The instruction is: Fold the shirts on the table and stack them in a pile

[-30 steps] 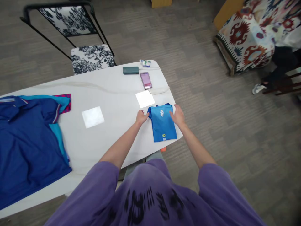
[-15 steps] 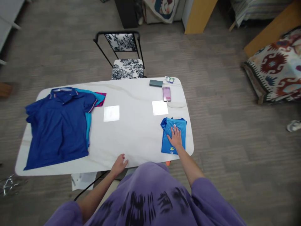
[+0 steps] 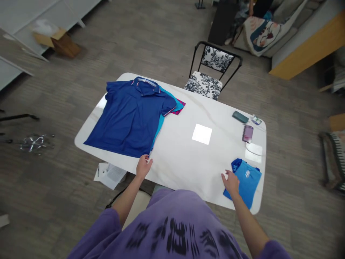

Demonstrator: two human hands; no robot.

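Head view: the left hand is at the bottom right corner of the big blue shirt, which lies flat on the left of the white table. I can't tell if it grips the cloth. The right hand is half open, with nothing held, by the left edge of the folded shirt near the table's right end. A light blue shirt peeks out under the big one.
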